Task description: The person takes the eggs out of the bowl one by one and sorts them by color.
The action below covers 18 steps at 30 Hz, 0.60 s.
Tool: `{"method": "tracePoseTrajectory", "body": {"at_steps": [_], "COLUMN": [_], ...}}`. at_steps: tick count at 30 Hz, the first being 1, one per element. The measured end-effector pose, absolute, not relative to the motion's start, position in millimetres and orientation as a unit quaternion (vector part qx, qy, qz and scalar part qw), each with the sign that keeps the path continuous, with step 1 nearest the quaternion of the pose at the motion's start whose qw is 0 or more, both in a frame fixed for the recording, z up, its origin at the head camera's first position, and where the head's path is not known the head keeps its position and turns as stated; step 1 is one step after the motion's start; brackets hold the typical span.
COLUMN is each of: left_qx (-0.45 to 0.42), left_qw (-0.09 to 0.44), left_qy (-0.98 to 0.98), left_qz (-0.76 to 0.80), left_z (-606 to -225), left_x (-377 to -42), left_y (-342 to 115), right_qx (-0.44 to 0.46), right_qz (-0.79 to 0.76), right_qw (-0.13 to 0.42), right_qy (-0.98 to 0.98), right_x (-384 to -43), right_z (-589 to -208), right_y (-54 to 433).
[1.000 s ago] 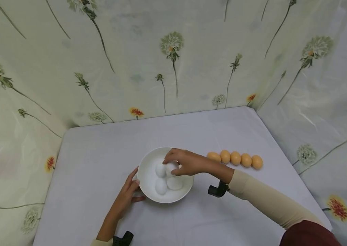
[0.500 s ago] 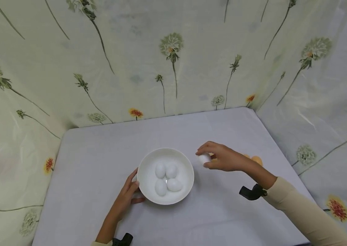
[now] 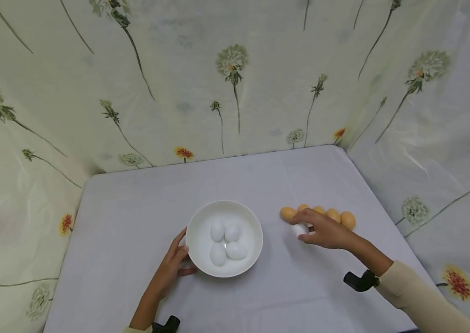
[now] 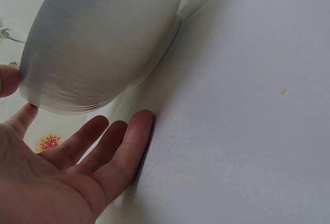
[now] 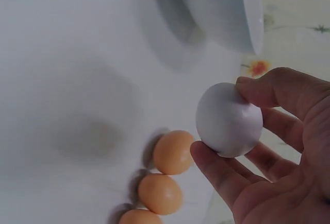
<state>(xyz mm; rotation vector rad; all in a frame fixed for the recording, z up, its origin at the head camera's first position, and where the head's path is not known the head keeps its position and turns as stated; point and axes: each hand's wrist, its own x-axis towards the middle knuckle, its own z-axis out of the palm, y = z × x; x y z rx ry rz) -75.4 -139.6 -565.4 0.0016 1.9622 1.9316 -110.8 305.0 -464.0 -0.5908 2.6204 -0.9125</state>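
A white bowl (image 3: 225, 270) stands on the cloth, with several white eggs (image 3: 236, 250) clustered in its bottom. My left hand (image 3: 169, 266) is at the bowl's left side; thumb and a finger touch it near the rim, the other fingers spread loosely below the wall in the left wrist view. My right hand (image 3: 322, 230) holds another white egg (image 5: 229, 120) between thumb and fingertips. This egg is in front of a row of several brown eggs (image 5: 173, 152), which the hand partly hides in the head view.
A white cloth (image 3: 143, 208) covers the table. Flower-printed sheets (image 3: 268, 106) hang behind it and along both sides. A black wrist camera mount (image 3: 360, 280) juts from the right wrist.
My right hand has lifted a white egg out of the bowl and carried it right, then nearer me, to the front of the brown row. The left hand stays at the bowl.
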Motion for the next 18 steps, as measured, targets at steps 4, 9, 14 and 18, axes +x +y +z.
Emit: {"method": "tracePoseTrajectory", "body": {"at_steps": [4, 9, 14, 18], "left_qx": [0.002, 0.004, 0.004, 0.007], "left_qw": [0.190, 0.193, 0.193, 0.190], "left_qy": [0.698, 0.698, 0.698, 0.699], "left_qz": [0.691, 0.689, 0.689, 0.689], "left_z": [-565, -566, -568, -568], "left_x": [-76, -75, -74, -75], "left_y": [-140, -139, -139, -139], "right_qx": [-0.217, -0.212, -0.215, -0.205], "right_qz": [-0.279, -0.261, -0.255, -0.249], "right_qw": [0.135, 0.130, 0.121, 0.121], "right_qy": [0.926, 0.933, 0.935, 0.939], "right_x": [-106, -102, -100, -99], "right_z": [-477, -492, -503, -510], "right_y": [310, 315, 315, 316]}}
